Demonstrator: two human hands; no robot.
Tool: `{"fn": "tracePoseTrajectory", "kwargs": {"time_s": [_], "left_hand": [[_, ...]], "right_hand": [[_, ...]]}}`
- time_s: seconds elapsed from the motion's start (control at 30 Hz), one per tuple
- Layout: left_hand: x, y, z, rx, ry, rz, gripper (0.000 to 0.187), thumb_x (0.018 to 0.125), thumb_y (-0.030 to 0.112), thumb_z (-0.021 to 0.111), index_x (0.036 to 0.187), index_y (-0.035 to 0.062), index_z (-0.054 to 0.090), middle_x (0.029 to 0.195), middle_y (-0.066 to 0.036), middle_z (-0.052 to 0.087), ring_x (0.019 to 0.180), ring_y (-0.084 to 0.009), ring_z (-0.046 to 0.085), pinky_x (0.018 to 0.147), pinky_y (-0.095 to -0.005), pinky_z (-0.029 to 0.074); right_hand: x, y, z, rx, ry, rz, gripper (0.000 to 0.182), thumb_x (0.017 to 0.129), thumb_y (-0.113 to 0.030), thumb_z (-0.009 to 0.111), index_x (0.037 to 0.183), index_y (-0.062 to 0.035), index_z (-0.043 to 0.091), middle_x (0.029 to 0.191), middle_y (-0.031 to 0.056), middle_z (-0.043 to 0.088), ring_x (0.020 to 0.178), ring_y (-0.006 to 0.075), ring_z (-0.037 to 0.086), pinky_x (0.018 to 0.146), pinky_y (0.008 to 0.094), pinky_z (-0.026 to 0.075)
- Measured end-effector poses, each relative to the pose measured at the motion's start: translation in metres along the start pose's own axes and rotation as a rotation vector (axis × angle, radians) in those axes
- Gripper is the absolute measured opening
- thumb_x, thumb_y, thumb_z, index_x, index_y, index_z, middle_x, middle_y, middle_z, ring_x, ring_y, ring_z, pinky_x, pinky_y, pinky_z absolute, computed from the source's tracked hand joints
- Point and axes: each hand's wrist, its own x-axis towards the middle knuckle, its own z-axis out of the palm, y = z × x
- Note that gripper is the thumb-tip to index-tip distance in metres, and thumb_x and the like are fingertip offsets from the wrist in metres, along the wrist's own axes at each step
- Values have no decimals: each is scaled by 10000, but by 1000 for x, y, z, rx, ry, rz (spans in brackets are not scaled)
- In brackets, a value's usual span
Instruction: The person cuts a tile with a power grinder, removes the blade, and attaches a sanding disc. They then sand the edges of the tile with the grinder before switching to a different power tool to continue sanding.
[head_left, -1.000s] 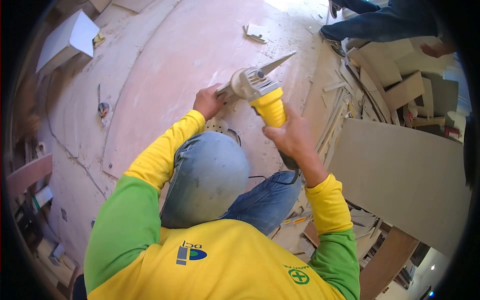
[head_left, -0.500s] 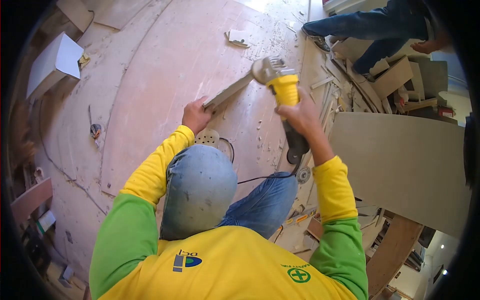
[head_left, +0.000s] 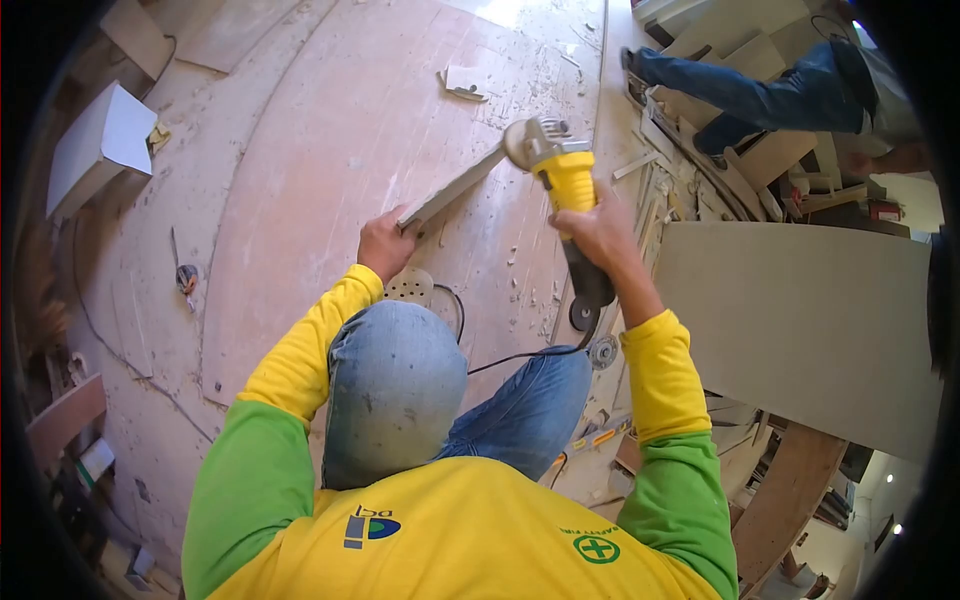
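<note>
My right hand (head_left: 597, 232) is wrapped round the body of a yellow and black angle grinder (head_left: 572, 182). The grinder's disc (head_left: 517, 145) is at the far end of a narrow grey strip of board (head_left: 455, 187); whether it touches cannot be made out exactly. My left hand (head_left: 387, 243) grips the near end of that strip, which slants up and to the right. Below the left hand, by my knee, lies a round pad with holes (head_left: 410, 286). The grinder's black cord (head_left: 525, 354) runs past my legs.
Near my right forearm lie loose discs (head_left: 603, 351) and a large grey panel (head_left: 800, 325). Board offcuts (head_left: 775, 160) are piled at upper right, where another person (head_left: 770, 90) stands. A white box (head_left: 100, 150) and a tape measure (head_left: 187, 279) are at left.
Both hands keep their grips, and the strip and grinder have barely moved. The view has shifted slightly. The other person at upper right has changed posture and moved a little to the right.
</note>
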Motion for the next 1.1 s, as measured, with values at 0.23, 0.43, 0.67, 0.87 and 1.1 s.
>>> {"fn": "tracePoseTrajectory", "kwargs": {"time_s": [0.23,0.43,0.67,0.87,1.1], "left_hand": [[-3,-1,1,38,-45,-14,299,893,205,669,1181,126,675,960,-191,704,872,-383,681,766,-431,546],[-2,8,-6,15,-73,-49,277,894,192,671,1162,122,680,944,-182,706,871,-379,682,761,-428,546],[-2,3,-2,-19,-38,-3,261,898,187,667,1150,123,682,931,-176,708,859,-378,682,759,-424,547],[-3,6,-4,16,-32,6,275,897,189,668,1164,124,679,928,-186,703,841,-385,677,752,-440,546],[-2,-3,0,50,-32,5,285,899,199,667,1174,124,676,943,-196,701,858,-389,677,762,-437,546]], "right_hand": [[-10,0,12,-55,-6,-28,597,679,-275,758,1185,-1,599,953,213,698,889,353,687,790,420,532],[13,-13,-10,20,55,80,532,663,-257,771,1104,1,622,885,155,698,804,282,684,735,385,534],[8,1,-2,-35,57,-15,525,661,-263,787,1085,7,636,894,147,702,805,276,685,736,376,536],[60,7,-41,146,75,176,439,677,-241,784,1025,-14,644,823,84,659,677,197,628,638,312,516],[49,25,-42,128,175,80,496,662,-250,788,1053,4,620,845,92,662,683,198,635,638,320,522]]}}
